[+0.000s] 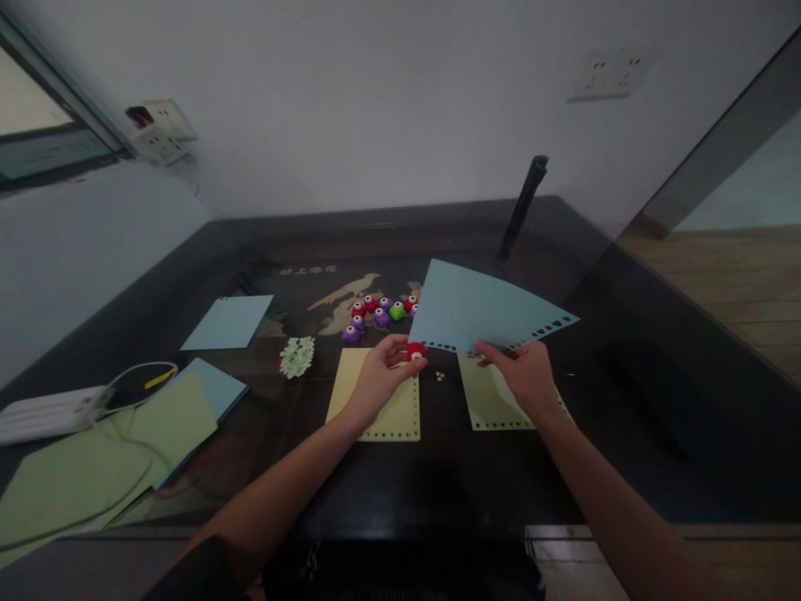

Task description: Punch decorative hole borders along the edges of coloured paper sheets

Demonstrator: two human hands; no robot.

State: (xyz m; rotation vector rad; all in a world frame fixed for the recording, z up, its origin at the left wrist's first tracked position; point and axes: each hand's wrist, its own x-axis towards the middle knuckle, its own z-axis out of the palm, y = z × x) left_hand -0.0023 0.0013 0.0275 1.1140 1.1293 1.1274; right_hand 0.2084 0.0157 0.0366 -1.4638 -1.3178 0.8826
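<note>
Your left hand (379,374) pinches the rounded red plastic punch (416,351) at the blue paper sheet (476,305)'s edge; right hand (529,376) grips sheet. From punch: purple-red-green plastic punches (381,317) 11 o'clock; hole-edged yellow paper (394,413), part-blocked by hand, 7.

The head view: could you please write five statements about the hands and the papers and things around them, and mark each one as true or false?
1. The left hand holds a red punch at the edge of the blue sheet. True.
2. The right hand holds nothing. False: it pinches the blue sheet.
3. A heap of small paper cutouts lies to the left of the yellow sheet. True.
4. The small punches lying together are all green. False: red and purple ones lie there too.
5. The white power strip is at the picture's right side. False: it is at the left.
</note>
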